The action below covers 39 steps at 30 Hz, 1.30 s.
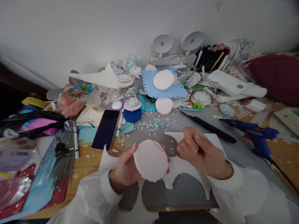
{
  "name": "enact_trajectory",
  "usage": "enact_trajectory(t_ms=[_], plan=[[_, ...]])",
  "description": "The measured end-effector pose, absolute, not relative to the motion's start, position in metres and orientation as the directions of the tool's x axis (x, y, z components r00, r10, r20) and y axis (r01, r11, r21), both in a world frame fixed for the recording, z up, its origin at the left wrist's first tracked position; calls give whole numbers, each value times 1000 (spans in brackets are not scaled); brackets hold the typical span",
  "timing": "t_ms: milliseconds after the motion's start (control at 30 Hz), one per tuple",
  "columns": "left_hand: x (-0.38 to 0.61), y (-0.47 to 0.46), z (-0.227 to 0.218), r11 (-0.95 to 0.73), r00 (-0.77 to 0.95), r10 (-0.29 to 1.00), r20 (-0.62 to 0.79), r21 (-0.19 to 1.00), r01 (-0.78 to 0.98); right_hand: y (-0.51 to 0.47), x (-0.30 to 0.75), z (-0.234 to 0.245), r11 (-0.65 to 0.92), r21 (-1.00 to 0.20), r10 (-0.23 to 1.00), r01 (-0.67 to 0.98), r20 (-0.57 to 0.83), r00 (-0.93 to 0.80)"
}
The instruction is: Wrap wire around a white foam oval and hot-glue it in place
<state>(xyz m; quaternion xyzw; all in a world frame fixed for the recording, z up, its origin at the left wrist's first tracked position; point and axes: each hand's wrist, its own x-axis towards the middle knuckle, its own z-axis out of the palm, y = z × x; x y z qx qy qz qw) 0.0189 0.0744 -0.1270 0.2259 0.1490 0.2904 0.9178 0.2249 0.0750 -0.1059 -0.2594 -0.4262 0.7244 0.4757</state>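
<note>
My left hand (127,166) holds up a white round disc (151,160) with a rough edge, the thumb at its left rim and fingertips showing at its right. A thin dark line runs over the upper right of the disc. My right hand (202,151) is closed in a pinch just right of the disc, apart from it. From its fingers a thin wire-like strand (174,122) curves up and left; whether it is wire or thread I cannot tell. Beneath both hands lies a white sheet (215,140) with large round holes cut out, on a grey cutting mat (173,186).
A black craft knife (210,127) and a blue glue gun (259,133) with its cord lie at right. Left are a phone (106,129) and a white marker (76,143). White discs, blue foam sheet (149,84) and a two-headed lamp (173,60) crowd the back.
</note>
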Motion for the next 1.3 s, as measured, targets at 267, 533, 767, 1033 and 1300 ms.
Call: enact_trajectory(t_ms=[267, 533, 767, 1033, 1300], plan=[[21, 75, -126, 704, 765, 634, -113, 495, -510, 73, 230, -109, -134, -878, 887, -460, 100, -450], [18, 75, -129, 766, 809, 565, -163, 467, -441, 77, 234, -105, -148, -749, 928, -646, 121, -353], [19, 76, -126, 748, 801, 581, -145, 483, -455, 79, 233, -101, -183, -681, 934, -709, 104, -341], [21, 76, -123, 734, 792, 596, -131, 489, -471, 82, 234, -100, -222, -602, 918, -767, 135, -373], [21, 76, -120, 714, 774, 621, -126, 500, -491, 83, 236, -100, -235, -576, 921, -783, 127, -369]])
